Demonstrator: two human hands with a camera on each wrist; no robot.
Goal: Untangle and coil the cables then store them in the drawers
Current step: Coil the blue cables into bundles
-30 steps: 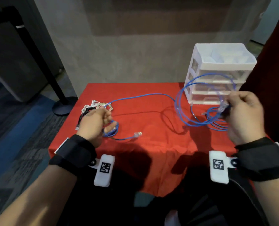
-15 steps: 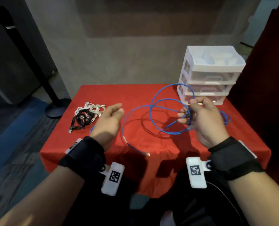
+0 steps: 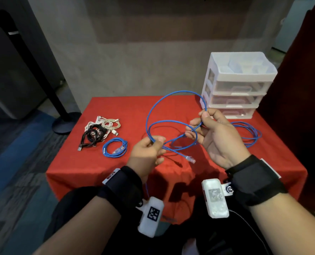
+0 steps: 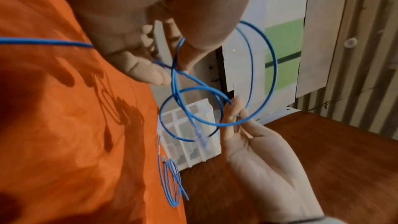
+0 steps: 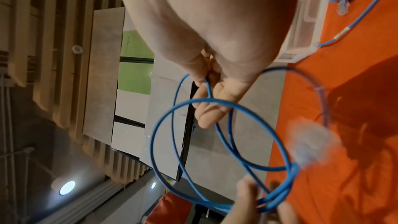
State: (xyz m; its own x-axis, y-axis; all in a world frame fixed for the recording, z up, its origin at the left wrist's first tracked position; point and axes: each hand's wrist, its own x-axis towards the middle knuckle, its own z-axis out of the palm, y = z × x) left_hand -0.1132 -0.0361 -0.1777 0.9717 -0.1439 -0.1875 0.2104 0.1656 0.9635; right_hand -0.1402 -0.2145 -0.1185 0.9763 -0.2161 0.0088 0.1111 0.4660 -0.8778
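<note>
Cables first: the blue cable (image 3: 154, 107) is up in the air between both hands, above the red desk (image 3: 105, 162). Half a second ago only the right hand held it and the left was open and empty; now the left hand (image 3: 146, 153) pinches the lower part of the loops while the right hand (image 3: 215, 133) pinches the top strand with thumb and forefinger. So I'd say coiling is properly underway with two loops formed, though the clear plug (image 3: 189, 159) hangs loose near the desk.

Head view shows what the wrist cams mostly miss: a finished blue coil (image 3: 115, 149), a black-and-white cable tangle (image 3: 99, 131), another blue bundle (image 3: 248, 133) by the closed drawers (image 3: 236, 100). Right wrist view shows up close the strands bunched at the left fingers (image 5: 247, 198).
</note>
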